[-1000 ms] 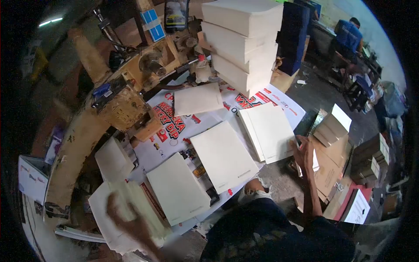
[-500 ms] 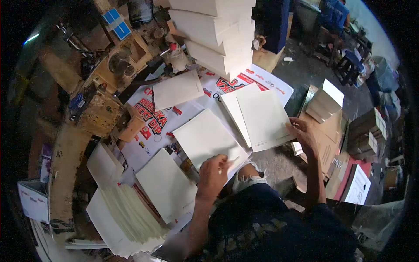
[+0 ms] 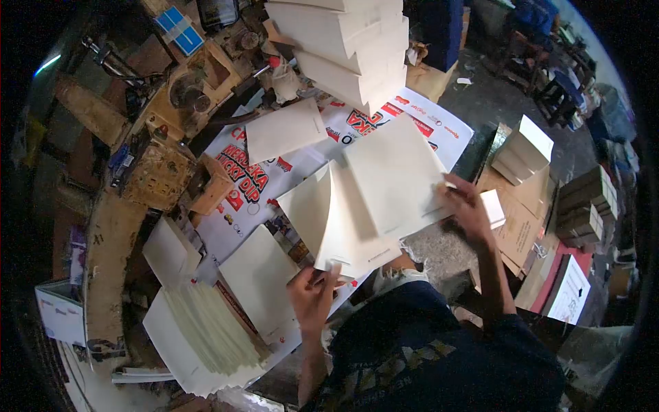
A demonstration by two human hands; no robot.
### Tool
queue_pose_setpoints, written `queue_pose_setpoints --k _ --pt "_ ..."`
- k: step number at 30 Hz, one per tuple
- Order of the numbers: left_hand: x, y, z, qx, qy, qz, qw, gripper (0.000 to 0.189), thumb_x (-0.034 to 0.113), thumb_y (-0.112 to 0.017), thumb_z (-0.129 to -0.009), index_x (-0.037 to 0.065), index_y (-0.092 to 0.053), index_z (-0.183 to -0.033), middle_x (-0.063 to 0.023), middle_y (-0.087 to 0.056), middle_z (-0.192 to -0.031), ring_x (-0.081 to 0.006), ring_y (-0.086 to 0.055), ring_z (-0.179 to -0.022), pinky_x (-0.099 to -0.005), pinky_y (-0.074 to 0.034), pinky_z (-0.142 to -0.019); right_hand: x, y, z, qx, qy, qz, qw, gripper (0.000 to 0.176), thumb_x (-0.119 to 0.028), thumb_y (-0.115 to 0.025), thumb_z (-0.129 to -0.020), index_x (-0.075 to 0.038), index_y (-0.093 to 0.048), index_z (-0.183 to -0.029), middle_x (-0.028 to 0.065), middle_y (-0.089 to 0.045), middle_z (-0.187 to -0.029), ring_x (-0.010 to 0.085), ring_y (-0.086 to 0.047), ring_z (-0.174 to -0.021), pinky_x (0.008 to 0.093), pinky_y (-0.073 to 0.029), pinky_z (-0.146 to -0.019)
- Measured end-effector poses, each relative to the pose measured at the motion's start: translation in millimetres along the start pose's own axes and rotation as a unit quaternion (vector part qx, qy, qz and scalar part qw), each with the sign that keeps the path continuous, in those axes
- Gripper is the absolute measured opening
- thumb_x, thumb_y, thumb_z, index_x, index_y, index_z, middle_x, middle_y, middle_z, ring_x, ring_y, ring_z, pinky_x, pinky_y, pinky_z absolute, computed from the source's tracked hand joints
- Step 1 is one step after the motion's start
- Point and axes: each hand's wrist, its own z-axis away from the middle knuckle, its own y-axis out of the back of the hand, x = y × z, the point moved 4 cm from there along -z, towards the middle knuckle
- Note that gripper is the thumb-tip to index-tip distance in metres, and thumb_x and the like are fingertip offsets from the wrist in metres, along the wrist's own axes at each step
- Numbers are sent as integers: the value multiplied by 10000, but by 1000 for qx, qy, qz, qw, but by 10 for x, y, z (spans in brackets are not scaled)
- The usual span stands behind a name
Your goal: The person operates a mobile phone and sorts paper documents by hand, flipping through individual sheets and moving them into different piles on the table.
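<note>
Down at the bench edge, the left hand [image 3: 312, 296] pinches the near edge of a cream sheet [image 3: 312, 209]. Half a second back it lay flat on the middle pile [image 3: 374, 255]; now it's curled up on end, its long axis running away toward the tall stack [image 3: 343, 48]. The right hand [image 3: 465, 204] grips a second sheet [image 3: 391, 168] by its right edge and has swung it, tilted, over that pile. I'd say the two are coming together.

Cream sheets [image 3: 357, 206] on red-lettered white banner [image 3: 439, 123].

"merdeka lucky dip" on the banner [image 3: 255, 184]
</note>
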Motion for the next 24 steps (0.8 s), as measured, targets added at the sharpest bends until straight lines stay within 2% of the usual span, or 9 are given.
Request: queue_pose_setpoints --k 2,7,11,14,16,18,20,21,24 --pt "206 185 127 -31 -124 -80 989 261 196 -795 -763 5 -681 -900 -77 -689 -836 -109 -644 -718 -242 -513 -586 174 -232 -41 -73 88 51 992 357 -167 -633 -918 -12 -568 -1232 102 -661 -983 134 -610 -851 276 -505 -750" --pt "257 685 355 -23 -74 -381 921 525 213 -871 -602 28 -569 -989 -97 -608 -880 -264 -593 -845 -374 -493 -763 68 -713 260 -168 43 56 983 360 -203 -614 -933 -8 -561 -1231 117 -677 -966 131 -607 -840 272 -502 -716" --pt "-91 909 432 -19 -81 -350 933 418 196 -829 -676 16 -582 -960 -114 -625 -892 -286 -619 -839 -364 -502 -753 219 -888 261 -171 31 78 982 400 -226 -610 -930 21 -534 -1235 173 -681 -1000 163 -630 -862 293 -517 -732" --pt "-308 1138 530 -23 -17 -277 961 267 156 -750 -789 -5 -585 -923 -144 -633 -896 -281 -648 -843 -366 -511 -752 72 -1007 472 -194 54 88 976 526 -168 -698 -856 52 -471 -1275 184 -676 -1010 203 -650 -902 317 -534 -770" --pt "-292 1268 592 81 35 -191 978 147 103 -655 -877 -23 -601 -930 -152 -647 -894 -263 -667 -826 -362 -519 -746 18 -1092 512 -221 117 166 954 603 -118 -749 -798 61 -445 -1287 182 -671 -1011 222 -657 -919 327 -544 -799" --pt "-508 1403 730 134 110 -96 980 204 162 -609 -925 -15 -600 -1026 -153 -642 -987 -234 -640 -932 -360 -498 -798 16 -1202 564 -275 98 166 942 556 -83 -722 -822 74 -442 -1277 177 -668 -1009 219 -650 -953 324 -542 -822" --pt "-707 1646 860 366 -94 9 926 291 234 -551 -958 -12 -588 -1111 -144 -609 -1114 -233 -585 -1063 -375 -461 -897 169 -1243 691 -177 -102 -9 979 502 -95 -668 -877 55 -430 -1294 171 -669 -1004 218 -641 -978 335 -553 -798" --pt "-693 1649 852 371 -109 111 916 372 308 -498 -975 -13 -570 -1150 -144 -589 -1158 -240 -556 -1107 -383 -435 -941 149 -1298 700 -276 23 55 959 475 -119 -605 -929 32 -398 -1329 169 -653 -1065 212 -634 -985 321 -552 -790" --pt "-827 1733 826 325 -166 255 895 581 470 -346 -999 -24 -510 -1257 -144 -546 -1243 -266 -520 -1162 -414 -388 -1020 870 -1588 711 -264 145 44 952 457 -155 -570 -952 24 -393 -1333 172 -630 -1123 199 -634 -951 315 -532 -821"
